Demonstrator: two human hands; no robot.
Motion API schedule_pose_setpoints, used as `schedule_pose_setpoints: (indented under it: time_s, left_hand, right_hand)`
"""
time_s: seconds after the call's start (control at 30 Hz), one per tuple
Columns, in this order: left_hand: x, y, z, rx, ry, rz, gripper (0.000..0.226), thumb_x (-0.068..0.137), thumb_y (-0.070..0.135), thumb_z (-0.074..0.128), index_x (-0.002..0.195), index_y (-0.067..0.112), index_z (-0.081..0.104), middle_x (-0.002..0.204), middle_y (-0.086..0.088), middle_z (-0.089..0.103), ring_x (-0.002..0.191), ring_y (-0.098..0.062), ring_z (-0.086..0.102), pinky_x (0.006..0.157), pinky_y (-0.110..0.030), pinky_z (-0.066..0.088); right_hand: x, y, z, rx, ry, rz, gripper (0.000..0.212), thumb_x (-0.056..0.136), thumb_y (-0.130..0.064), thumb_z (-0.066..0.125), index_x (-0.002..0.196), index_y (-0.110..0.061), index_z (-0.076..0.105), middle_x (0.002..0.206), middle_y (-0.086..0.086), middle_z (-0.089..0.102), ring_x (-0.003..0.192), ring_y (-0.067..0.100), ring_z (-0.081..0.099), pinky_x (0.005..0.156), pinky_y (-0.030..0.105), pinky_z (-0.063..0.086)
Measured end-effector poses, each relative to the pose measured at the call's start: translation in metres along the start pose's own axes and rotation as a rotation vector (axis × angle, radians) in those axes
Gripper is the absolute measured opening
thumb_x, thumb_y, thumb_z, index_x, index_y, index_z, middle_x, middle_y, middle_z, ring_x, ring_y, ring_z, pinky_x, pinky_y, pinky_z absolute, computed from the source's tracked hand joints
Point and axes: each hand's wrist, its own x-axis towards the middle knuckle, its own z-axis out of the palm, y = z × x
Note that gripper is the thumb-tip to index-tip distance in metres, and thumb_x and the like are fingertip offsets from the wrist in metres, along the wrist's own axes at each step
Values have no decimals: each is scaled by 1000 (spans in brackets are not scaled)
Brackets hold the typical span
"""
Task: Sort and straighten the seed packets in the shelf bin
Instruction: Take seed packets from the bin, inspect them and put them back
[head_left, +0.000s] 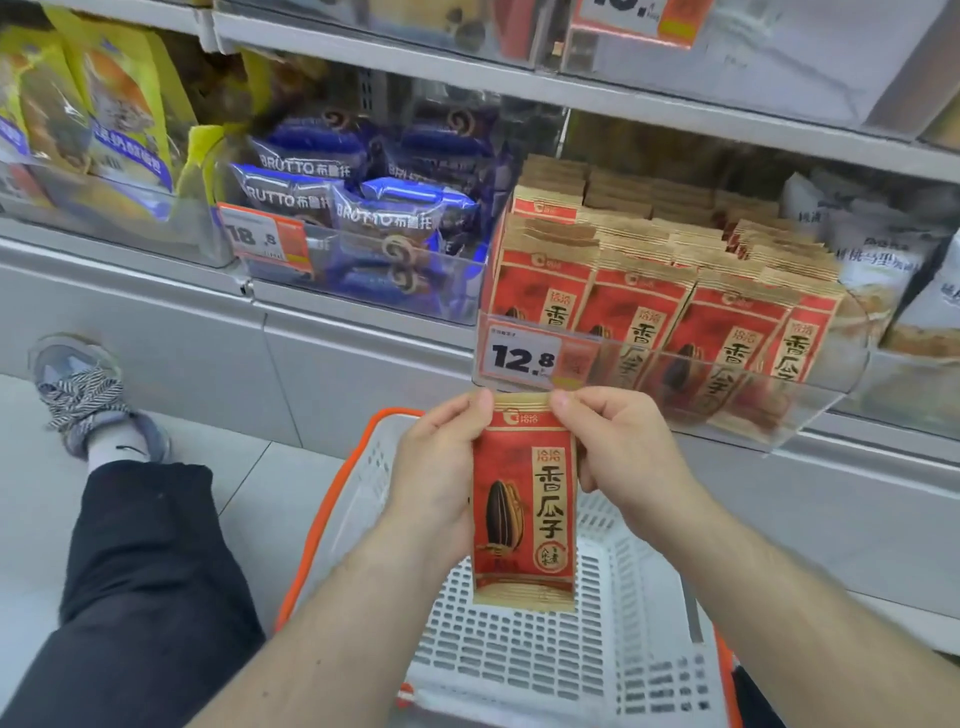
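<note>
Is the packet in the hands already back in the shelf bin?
No: both hands hold the seed packet over the basket, below the bin.

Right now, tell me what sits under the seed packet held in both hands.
Under the seed packet, gripped by the left hand and right hand, sits a white basket with an orange rim. Its slatted bottom looks bare; the part behind the packet is hidden.

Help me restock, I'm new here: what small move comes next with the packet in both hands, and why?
Probably lift the seed packet up into the clear bin: both hands hold it upright, print facing out, matching the rows standing there.
</note>
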Motion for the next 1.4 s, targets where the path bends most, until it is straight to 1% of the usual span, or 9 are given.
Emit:
schedule_pose_setpoints:
  time_s: [0.13,0.43,0.57,0.7,0.8,0.97,1.1,1.23,1.4]
  left_hand:
    - [1,-6,-5,-4,-29,-31,40,101,26,50,118,-6,66,111,-29,70,99,-41,70,75,-42,61]
    - [2,-10,-9,61,18,-15,36,99,28,56,115,-3,67,108,-28,71,95,-40,71,78,-46,61]
    - [1,-9,-8,56,41,-45,37,98,27,57,120,-2,66,109,-27,72,101,-45,70,80,-51,61]
    - [2,-6,-9,46,58,-55,32,98,27,58,116,2,68,103,-23,74,90,-37,74,69,-45,62]
    - [3,-2,-11,54,53,-53,29,99,27,57,113,6,70,100,-19,76,82,-30,75,65,-40,62]
    - [3,-6,-14,152,14,-63,32,99,33,58,116,9,70,107,-18,75,102,-35,72,97,-55,54]
    - [2,-10,-16,184,-23,-75,32,100,30,56,118,7,70,107,-17,75,102,-36,72,93,-53,56]
    - [3,-7,-19,132,15,-66,26,99,24,57,114,6,69,102,-18,76,88,-33,75,73,-42,60]
    - [4,-4,-19,87,44,-70,18,99,27,58,101,14,70,96,-14,77,80,-28,76,85,-52,59]
  right_hand:
    - [-6,3,2,123,24,75,41,100,-16,54,62,-3,58,47,4,53,32,8,42,37,18,32]
    - [-8,7,5,258,50,179,33,98,-15,57,66,-4,55,50,9,45,33,12,35,36,21,28]
    - [-8,9,2,177,5,140,36,99,-22,56,70,-2,62,52,8,54,35,11,41,40,20,34]
    - [-5,14,-4,-21,-65,72,43,100,-33,54,81,4,66,74,17,69,43,14,48,49,24,39]
    - [-2,18,-7,-146,-95,67,39,98,-33,58,80,0,67,72,11,70,46,13,54,53,27,40]
    - [-1,18,-8,-80,-48,62,36,99,-23,58,75,3,66,58,2,65,46,9,53,48,21,41]
    - [0,19,-8,51,-7,100,36,100,-19,56,79,8,66,56,4,64,44,10,48,46,21,40]
    - [1,18,-11,64,-123,127,34,99,-26,57,77,-2,66,62,5,66,49,14,50,50,25,37]
    - [0,18,-16,-59,-355,224,29,95,-24,62,99,4,66,77,10,73,58,14,57,57,27,39]
